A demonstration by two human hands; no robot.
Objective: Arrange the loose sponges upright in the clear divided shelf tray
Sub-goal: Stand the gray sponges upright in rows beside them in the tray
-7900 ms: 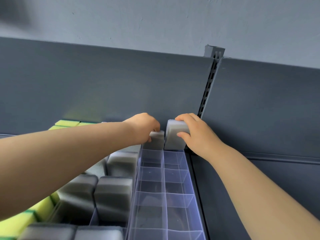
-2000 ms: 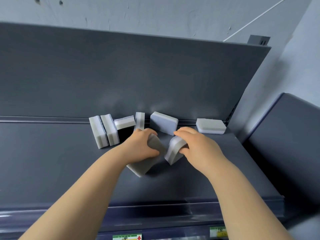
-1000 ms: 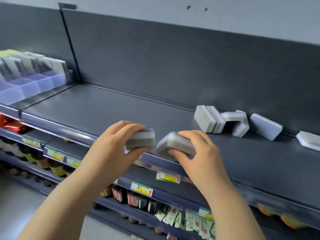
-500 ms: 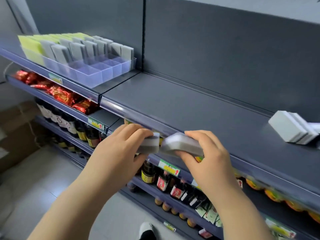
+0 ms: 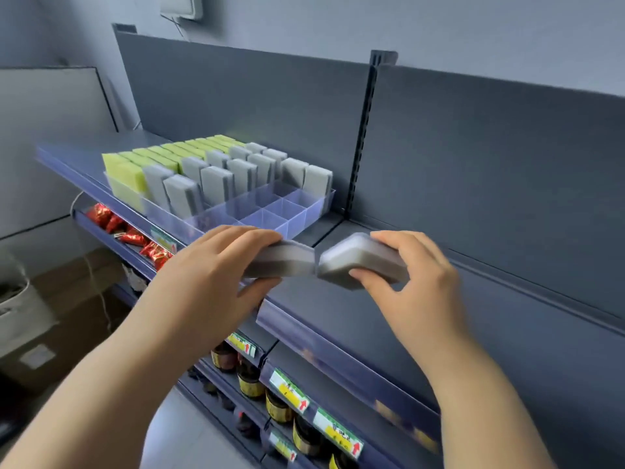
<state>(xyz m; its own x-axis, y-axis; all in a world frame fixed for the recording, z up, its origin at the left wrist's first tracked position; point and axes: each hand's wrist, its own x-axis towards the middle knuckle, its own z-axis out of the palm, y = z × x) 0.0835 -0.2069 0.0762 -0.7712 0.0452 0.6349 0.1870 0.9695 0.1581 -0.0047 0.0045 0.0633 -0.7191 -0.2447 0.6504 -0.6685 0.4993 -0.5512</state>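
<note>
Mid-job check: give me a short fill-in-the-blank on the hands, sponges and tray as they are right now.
1. Each hand holds one ____ sponge: left hand, right hand.
2. The tray's empty compartments lie at its ____ end.
3. The sponges at the tray's far left are ____.
4. Sponges already in the tray stand ____.

Missing words: grey; right; green; upright

Price tags (image 5: 337, 430) too blurred to read; left hand (image 5: 216, 275) hides half its grey sponge (image 5: 282, 258)

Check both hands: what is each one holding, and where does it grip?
Each holds one grey sponge flat. The left hand pinches its sponge at the left end; the right hand clamps its sponge across the right end.
</note>
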